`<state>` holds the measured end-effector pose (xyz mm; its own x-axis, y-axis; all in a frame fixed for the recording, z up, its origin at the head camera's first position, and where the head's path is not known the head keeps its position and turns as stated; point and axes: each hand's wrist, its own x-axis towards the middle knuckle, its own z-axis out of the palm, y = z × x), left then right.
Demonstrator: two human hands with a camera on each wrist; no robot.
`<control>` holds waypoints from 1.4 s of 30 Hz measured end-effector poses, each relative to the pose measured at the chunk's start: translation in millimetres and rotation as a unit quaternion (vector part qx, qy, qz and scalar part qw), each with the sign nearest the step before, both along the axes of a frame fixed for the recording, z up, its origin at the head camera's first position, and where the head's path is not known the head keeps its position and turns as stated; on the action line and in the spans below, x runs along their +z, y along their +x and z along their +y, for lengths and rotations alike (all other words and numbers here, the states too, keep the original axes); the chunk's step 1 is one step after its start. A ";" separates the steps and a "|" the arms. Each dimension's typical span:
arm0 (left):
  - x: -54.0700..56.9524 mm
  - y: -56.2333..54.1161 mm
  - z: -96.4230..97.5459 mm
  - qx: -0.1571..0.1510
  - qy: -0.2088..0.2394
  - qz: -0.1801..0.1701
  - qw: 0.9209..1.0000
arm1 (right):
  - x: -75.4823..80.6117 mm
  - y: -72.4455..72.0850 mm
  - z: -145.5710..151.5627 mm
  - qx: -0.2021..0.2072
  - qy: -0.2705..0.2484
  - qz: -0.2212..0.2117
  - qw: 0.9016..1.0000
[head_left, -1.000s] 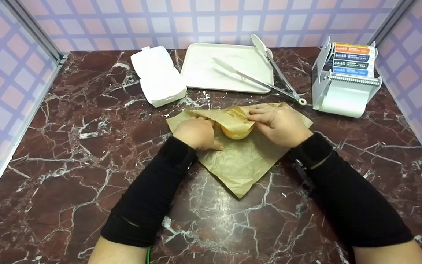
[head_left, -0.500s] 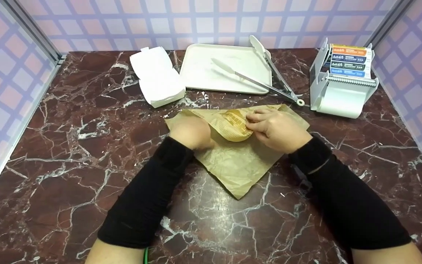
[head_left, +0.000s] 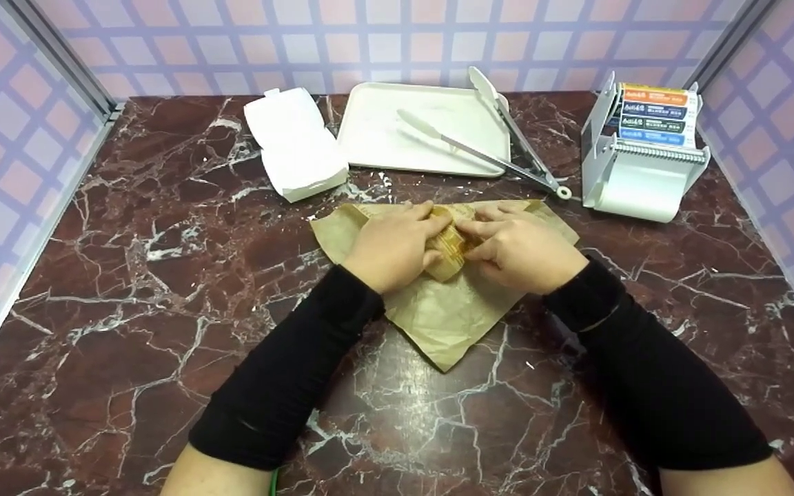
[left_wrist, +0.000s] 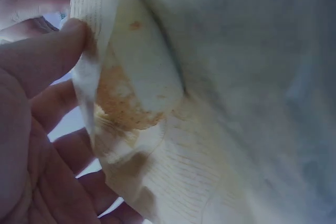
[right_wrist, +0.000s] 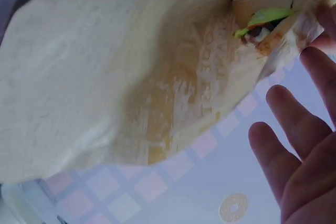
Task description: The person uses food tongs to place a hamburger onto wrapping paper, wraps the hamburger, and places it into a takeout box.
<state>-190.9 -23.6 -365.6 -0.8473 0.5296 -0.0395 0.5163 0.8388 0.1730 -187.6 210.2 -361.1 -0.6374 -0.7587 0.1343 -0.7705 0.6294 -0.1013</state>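
Note:
A brown printed sheet of wrapping paper (head_left: pixel 445 324) lies with one corner toward me, its far part folded over a burger. In the left wrist view the bun (left_wrist: pixel 149 59) shows inside the fold; lettuce (right_wrist: pixel 265 18) peeks out in the right wrist view. From the head view the paper covers the burger. My left hand (head_left: pixel 393 251) pinches the paper's folded edge at the burger's left, thumb on one face and fingers behind. On the right, my right hand (head_left: pixel 528 251) pinches the paper close against the burger with thumb and forefinger, other fingers spread.
Behind the paper are an opened white carton (head_left: pixel 300 148), a cream tray (head_left: pixel 383 124) and metal tongs (head_left: pixel 524 148) lying partly across it. A label-roll dispenser (head_left: pixel 645 179) stands at the back right. Checkered walls enclose the dark marbled table (head_left: pixel 128 310).
The paper's far flap has come down over the burger, hiding it from above. My left hand has shifted right and up onto the fold; the right has stayed nearly in place.

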 end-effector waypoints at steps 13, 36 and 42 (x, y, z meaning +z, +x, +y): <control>-5.6 2.5 -2.2 -0.044 0.008 0.015 0.999 | -11.2 -0.5 -14.9 -0.090 0.032 -0.086 0.992; -5.8 4.3 9.6 -0.018 0.062 0.029 0.998 | -12.8 2.2 -32.2 -0.143 -0.056 -0.024 0.988; -9.7 4.8 14.4 -0.020 0.066 0.065 0.995 | -10.1 3.4 -30.6 -0.121 -0.056 -0.023 0.991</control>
<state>-186.1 -9.2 -375.3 -0.8193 0.5556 0.1414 0.5733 0.7917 0.2108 -184.2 179.6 -371.2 -0.8069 -0.5642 0.1751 -0.5905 0.7785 -0.2129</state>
